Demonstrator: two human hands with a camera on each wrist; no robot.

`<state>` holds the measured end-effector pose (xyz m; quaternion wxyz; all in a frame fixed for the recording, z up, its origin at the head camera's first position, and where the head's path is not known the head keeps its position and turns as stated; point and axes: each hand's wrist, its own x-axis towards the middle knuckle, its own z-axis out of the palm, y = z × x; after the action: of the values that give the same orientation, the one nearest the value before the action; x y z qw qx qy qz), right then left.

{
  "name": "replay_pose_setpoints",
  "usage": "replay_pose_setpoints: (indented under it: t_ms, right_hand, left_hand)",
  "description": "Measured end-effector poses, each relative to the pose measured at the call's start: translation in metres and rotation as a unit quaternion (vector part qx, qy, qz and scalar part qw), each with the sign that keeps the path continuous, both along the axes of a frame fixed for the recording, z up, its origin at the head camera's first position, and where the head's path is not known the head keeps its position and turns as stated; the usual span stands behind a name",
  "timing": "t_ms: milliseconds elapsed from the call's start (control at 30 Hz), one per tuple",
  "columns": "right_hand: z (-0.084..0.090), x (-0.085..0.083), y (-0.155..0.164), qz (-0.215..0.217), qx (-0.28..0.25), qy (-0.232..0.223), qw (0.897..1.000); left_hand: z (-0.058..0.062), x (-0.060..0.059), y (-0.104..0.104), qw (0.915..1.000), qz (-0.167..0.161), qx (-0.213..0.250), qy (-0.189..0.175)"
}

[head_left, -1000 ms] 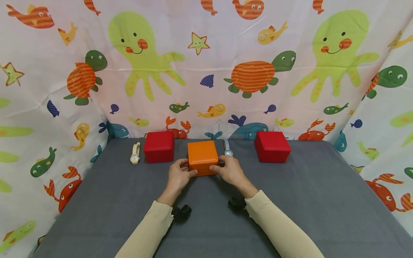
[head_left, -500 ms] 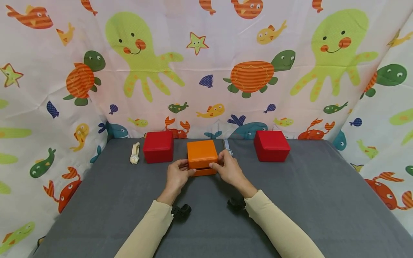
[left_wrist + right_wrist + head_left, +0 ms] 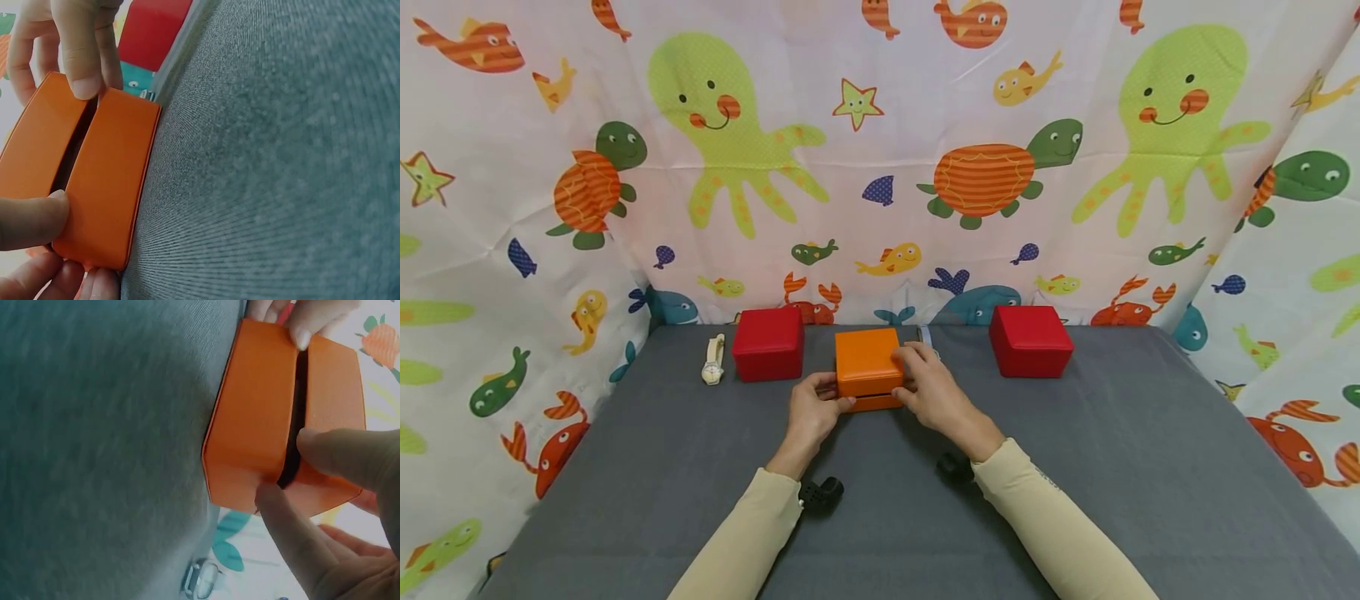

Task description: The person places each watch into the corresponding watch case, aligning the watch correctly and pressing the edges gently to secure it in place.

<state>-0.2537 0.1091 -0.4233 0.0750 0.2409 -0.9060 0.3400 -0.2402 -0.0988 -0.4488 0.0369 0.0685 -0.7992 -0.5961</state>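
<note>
An orange hinged box point(image 3: 868, 358) stands on the grey cloth in the middle. Its lid is slightly raised, and both wrist views show a dark gap between the lid point(image 3: 334, 381) and the base point(image 3: 253, 406). My left hand point(image 3: 811, 417) grips the base's left corner, thumb on the front and fingers along the side. On the other side, my right hand point(image 3: 942, 396) holds the box's right front edge; its thumb point(image 3: 337, 450) lies at the lid's lower edge and a finger point(image 3: 281, 515) touches the side by the gap. The inside of the box is hidden.
A red box point(image 3: 768, 346) stands left of the orange one, another red box point(image 3: 1031, 342) to the right. A cream-strap watch point(image 3: 713, 360) lies at far left. Behind my right hand lies a light blue-strap watch point(image 3: 925, 335), partly covered. A patterned curtain point(image 3: 880, 200) closes the back.
The lid has risen a little from the base, opening a thin gap. My right hand's fingers have shifted up and over the lid's right edge, while my left hand stays in place.
</note>
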Motion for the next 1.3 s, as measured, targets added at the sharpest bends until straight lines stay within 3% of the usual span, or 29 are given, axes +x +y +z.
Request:
replay_pose_setpoints:
  t_ms: [267, 733, 933, 1100, 1300]
  right_hand:
    - [-0.002, -0.001, 0.002, 0.032, 0.089, 0.095, 0.991]
    - [0.001, -0.003, 0.005, 0.052, 0.15, 0.151, 0.976]
    - [0.002, -0.007, 0.002, 0.08, 0.164, 0.178, 0.967]
    - [0.006, -0.009, 0.005, 0.106, 0.195, 0.209, 0.952]
    - [0.009, -0.012, 0.009, 0.124, 0.238, 0.269, 0.925]
  left_hand:
    - [0.0, -0.001, 0.0, 1.0, -0.005, -0.001, -0.004]
    - [-0.001, -0.001, 0.0, 1.0, -0.008, -0.001, 0.001]
    - [0.0, 0.0, -0.003, 1.0, -0.005, -0.005, -0.002]
    - [-0.001, -0.001, -0.002, 1.0, -0.003, -0.007, 0.0]
    - [-0.002, -0.001, 0.0, 0.9999, -0.009, -0.01, 0.011]
